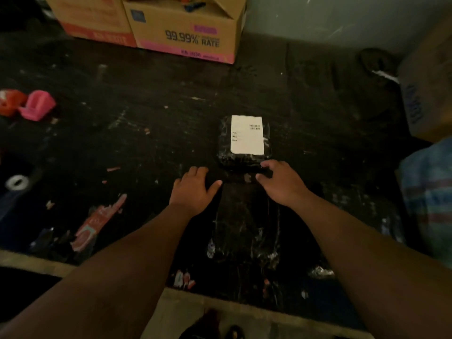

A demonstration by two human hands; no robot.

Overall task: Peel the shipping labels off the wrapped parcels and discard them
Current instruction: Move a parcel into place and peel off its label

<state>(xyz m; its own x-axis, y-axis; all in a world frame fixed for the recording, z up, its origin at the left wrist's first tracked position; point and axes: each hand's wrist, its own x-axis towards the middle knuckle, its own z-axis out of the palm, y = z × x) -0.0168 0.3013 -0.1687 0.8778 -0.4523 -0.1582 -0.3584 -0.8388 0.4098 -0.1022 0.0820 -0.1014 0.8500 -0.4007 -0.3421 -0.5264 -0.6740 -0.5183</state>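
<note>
A small parcel [226, 155] wrapped in shiny black plastic lies on the dark work surface, right of centre. A white shipping label [247, 135] with faint print covers most of its top. My right hand [281, 179] rests at the parcel's near edge, its fingertips touching the wrap and its thumb pointing left. My left hand [193, 187] lies flat on the surface just left of the parcel's near corner, fingers spread, holding nothing. Between my forearms lies a second flat black wrapped parcel [244, 231], no label showing on it.
Two cardboard boxes [186, 33] stand at the back. A pink tape dispenser [36, 105] and a red one [9, 101] sit far left, a tape roll [17, 181] below them. Label scraps [95, 223] litter the surface. Another box [430, 94] and a striped bag [430, 199] stand right.
</note>
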